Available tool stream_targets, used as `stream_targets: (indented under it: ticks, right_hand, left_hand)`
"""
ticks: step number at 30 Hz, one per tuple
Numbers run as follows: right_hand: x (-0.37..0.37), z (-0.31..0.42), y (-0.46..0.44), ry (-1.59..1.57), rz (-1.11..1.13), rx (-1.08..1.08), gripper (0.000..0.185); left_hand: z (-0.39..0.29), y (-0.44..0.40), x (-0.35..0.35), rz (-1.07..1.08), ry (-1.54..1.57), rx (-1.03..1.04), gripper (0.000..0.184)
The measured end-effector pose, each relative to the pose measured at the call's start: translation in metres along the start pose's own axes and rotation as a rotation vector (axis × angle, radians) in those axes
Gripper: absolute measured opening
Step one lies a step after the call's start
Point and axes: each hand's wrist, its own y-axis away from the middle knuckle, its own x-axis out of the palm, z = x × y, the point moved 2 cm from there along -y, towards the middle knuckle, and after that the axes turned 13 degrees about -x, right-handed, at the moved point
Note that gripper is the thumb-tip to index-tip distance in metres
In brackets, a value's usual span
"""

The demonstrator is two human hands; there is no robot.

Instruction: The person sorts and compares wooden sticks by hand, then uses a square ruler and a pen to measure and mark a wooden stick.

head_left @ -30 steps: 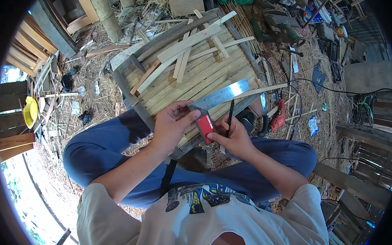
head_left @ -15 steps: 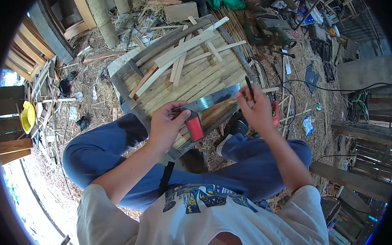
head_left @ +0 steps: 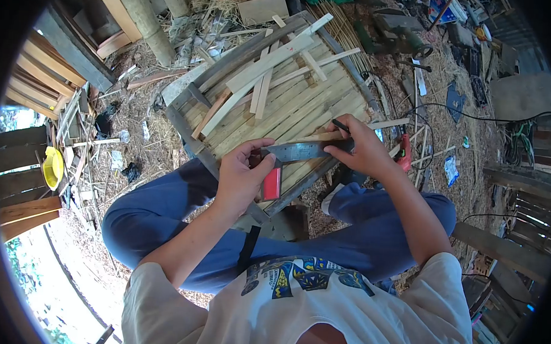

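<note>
My left hand (head_left: pixel 244 171) is closed around a try square where its steel blade (head_left: pixel 297 151) meets the red-and-black handle (head_left: pixel 271 183). The blade points right, roughly level across the view. A narrow wooden strip (head_left: pixel 316 137) lies along the blade's far edge. My right hand (head_left: pixel 364 148) holds a short black pencil (head_left: pixel 340 124) between thumb side and fingers. Its thumb and lower fingers are at the blade's right end; whether they also grip the strip, I cannot tell. Both hands are over the near edge of a slatted wooden table (head_left: pixel 277 125).
Several loose wood strips (head_left: pixel 264 74) lie across the table's far half. A red power tool (head_left: pixel 403 153) is on the littered ground to the right, with a black cable (head_left: pixel 465 115) nearby. A yellow basin (head_left: pixel 53 168) is at far left. My bent legs (head_left: pixel 159 210) flank the table.
The try square has turned from slanting up rightward to nearly level. My right hand has come down to the blade's end, and the pencil now tilts sideways. The view has shifted slightly.
</note>
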Motion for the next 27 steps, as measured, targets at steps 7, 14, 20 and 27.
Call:
stream_targets:
  ticks: [7, 14, 20, 27]
  right_hand:
    - [0.012, -0.014, 0.002, -0.102, 0.023, 0.005, 0.047]
    - [0.014, -0.018, 0.004, -0.142, -0.121, -0.001, 0.037]
    - [0.004, -0.011, 0.001, -0.036, -0.203, 0.063, 0.025]
    - [0.007, -0.014, 0.001, 0.088, -0.210, -0.080, 0.018]
  left_hand:
    - [-0.003, -0.004, -0.002, -0.024, -0.001, 0.044, 0.029]
    - [-0.020, -0.007, -0.013, -0.087, -0.091, 0.108, 0.023]
    - [-0.046, -0.008, -0.045, -0.188, -0.261, 0.183, 0.018]
    - [-0.066, 0.005, -0.051, -0.283, -0.750, 0.259, 0.017]
